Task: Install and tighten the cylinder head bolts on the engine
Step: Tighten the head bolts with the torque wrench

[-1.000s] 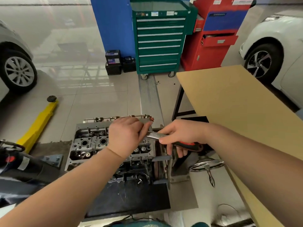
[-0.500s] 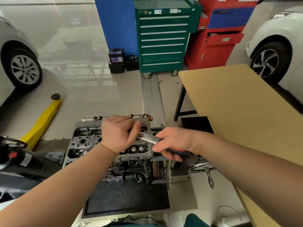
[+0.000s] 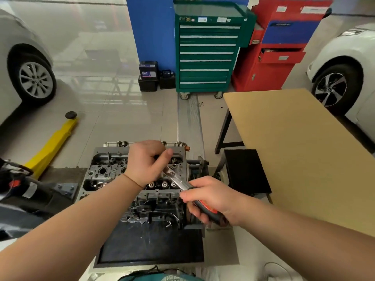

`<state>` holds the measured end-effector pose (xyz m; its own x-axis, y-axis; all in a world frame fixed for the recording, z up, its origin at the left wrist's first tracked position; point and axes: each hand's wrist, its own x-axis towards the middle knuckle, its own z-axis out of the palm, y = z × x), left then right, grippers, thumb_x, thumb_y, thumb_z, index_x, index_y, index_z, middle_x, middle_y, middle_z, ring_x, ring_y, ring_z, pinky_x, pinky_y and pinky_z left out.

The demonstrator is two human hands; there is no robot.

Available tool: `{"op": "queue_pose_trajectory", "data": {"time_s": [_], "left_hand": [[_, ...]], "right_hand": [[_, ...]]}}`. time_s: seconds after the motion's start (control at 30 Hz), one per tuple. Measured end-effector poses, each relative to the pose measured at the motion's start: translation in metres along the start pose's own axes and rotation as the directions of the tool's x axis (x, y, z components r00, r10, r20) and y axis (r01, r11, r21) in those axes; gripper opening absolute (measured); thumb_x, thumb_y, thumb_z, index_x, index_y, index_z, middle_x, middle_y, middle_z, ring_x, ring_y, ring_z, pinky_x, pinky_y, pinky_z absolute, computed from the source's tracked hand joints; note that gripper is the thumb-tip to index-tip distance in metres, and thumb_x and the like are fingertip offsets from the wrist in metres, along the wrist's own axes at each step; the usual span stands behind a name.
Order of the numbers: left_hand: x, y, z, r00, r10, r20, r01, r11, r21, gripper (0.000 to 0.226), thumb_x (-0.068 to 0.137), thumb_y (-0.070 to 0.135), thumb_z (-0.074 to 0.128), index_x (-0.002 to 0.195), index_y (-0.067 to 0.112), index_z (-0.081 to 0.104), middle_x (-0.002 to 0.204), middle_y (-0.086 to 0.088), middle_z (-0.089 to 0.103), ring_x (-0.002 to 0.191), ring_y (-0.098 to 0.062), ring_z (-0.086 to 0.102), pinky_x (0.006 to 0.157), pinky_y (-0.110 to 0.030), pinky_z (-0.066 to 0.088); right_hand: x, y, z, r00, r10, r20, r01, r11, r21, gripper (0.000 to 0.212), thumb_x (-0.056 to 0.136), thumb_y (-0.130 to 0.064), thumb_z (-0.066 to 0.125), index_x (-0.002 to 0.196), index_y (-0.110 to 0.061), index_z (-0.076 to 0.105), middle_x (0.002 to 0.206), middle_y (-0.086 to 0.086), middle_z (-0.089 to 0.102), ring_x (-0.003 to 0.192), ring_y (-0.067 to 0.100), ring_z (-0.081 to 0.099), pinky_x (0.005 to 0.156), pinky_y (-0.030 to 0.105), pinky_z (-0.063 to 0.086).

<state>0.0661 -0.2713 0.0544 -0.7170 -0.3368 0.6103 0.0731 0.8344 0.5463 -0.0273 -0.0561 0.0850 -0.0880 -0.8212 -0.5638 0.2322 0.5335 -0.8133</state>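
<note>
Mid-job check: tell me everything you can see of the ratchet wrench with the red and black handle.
The ratchet wrench with a shiny steel shank and red-and-black grip slants from upper left down to lower right over the grey metal cylinder head. The right hand is wrapped round its grip, whose dark butt end sticks out below the palm. The left hand is curled over its head end, hiding the drive, any socket and the bolt. Lettering on the shank is too small to read.

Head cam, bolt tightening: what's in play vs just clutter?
In play: left hand gripping the ratchet head end, right hand gripping the ratchet wrench handle, cylinder head.
Clutter: green tool cabinet, yellow jack arm, batteries, tan table.
</note>
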Motion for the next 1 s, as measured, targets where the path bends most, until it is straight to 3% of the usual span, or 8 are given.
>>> {"op": "queue_pose_trajectory", "data": {"time_s": [0.07,0.17,0.37,0.5,0.63,0.73,0.83,1.0], "left_hand": [[-0.003,0.002,0.004,0.976,-0.208,-0.063,0.198,0.970,-0.138,0.060,0.101,0.043,0.048,0.057,0.004,0.062,0.050,-0.005,0.054,0.048,-0.025,0.054,0.048,-0.040,0.045],[-0.006,0.002,0.012,0.926,-0.354,-0.135,0.313,0.916,-0.251,0.062,0.099,0.045,0.049,0.061,0.000,0.068,0.053,-0.005,0.061,0.050,-0.013,0.058,0.050,-0.028,0.046],[-0.006,-0.012,0.006,0.930,-0.366,0.002,0.328,0.831,-0.448,0.060,0.100,0.043,0.052,0.062,0.001,0.070,0.060,-0.008,0.068,0.058,-0.026,0.066,0.066,-0.028,0.053],[-0.004,-0.012,0.011,0.917,-0.399,0.018,0.356,0.795,-0.491,0.055,0.101,0.044,0.051,0.061,0.012,0.070,0.062,-0.008,0.069,0.061,-0.027,0.067,0.069,-0.029,0.055],[0.000,-0.003,0.012,0.821,-0.571,-0.010,0.439,0.643,-0.628,0.052,0.098,0.049,0.051,0.057,0.021,0.068,0.060,-0.006,0.066,0.067,-0.039,0.066,0.079,-0.038,0.055],[0.003,0.001,0.014,0.749,-0.663,0.003,0.469,0.526,-0.710,0.055,0.095,0.052,0.054,0.053,0.018,0.065,0.054,-0.007,0.062,0.063,-0.036,0.065,0.083,-0.046,0.051],[0.003,-0.001,0.013,0.718,-0.694,0.046,0.487,0.454,-0.746,0.055,0.093,0.052,0.057,0.052,0.016,0.061,0.053,-0.009,0.060,0.059,-0.033,0.063,0.084,-0.049,0.051],[0.004,-0.009,0.006,0.720,-0.679,0.145,0.550,0.431,-0.715,0.055,0.093,0.051,0.061,0.053,0.013,0.058,0.053,-0.014,0.057,0.055,-0.032,0.061,0.082,-0.044,0.047]], "right_hand": [[-0.001,-0.002,0.000,1.000,0.002,-0.005,-0.002,1.000,0.018,0.023,0.097,-0.024,0.067,0.108,-0.004,0.062,0.067,0.012,0.059,0.046,0.020,0.049,0.043,0.027,0.043],[-0.004,-0.001,0.004,1.000,0.003,-0.029,-0.002,0.999,0.032,0.025,0.100,-0.021,0.065,0.116,-0.002,0.061,0.067,0.013,0.059,0.047,0.021,0.048,0.044,0.028,0.042],[-0.002,0.019,0.051,0.993,-0.007,-0.122,0.034,0.974,0.226,0.020,0.099,-0.023,0.065,0.098,-0.003,0.061,0.063,0.012,0.057,0.045,0.022,0.046,0.043,0.028,0.036],[-0.006,0.015,0.042,0.995,-0.007,-0.098,0.030,0.973,0.229,0.016,0.100,-0.024,0.065,0.097,-0.009,0.062,0.065,0.012,0.057,0.046,0.024,0.046,0.045,0.033,0.035],[-0.006,0.013,0.043,0.996,-0.019,-0.083,0.038,0.971,0.234,0.025,0.099,-0.023,0.066,0.110,-0.002,0.061,0.066,0.014,0.057,0.046,0.024,0.046,0.045,0.033,0.038],[-0.005,0.012,0.041,0.997,-0.021,-0.077,0.038,0.972,0.230,0.031,0.099,-0.022,0.065,0.116,0.003,0.060,0.066,0.016,0.057,0.045,0.025,0.047,0.044,0.031,0.039],[-0.004,0.014,0.046,0.993,-0.013,-0.114,0.039,0.974,0.223,0.027,0.100,-0.018,0.064,0.111,0.006,0.059,0.065,0.018,0.055,0.044,0.026,0.045,0.043,0.030,0.037],[0.003,0.026,0.076,0.974,-0.014,-0.228,0.077,0.959,0.273,0.023,0.099,-0.020,0.064,0.099,0.003,0.061,0.063,0.016,0.057,0.041,0.024,0.046,0.041,0.025,0.034]]}}
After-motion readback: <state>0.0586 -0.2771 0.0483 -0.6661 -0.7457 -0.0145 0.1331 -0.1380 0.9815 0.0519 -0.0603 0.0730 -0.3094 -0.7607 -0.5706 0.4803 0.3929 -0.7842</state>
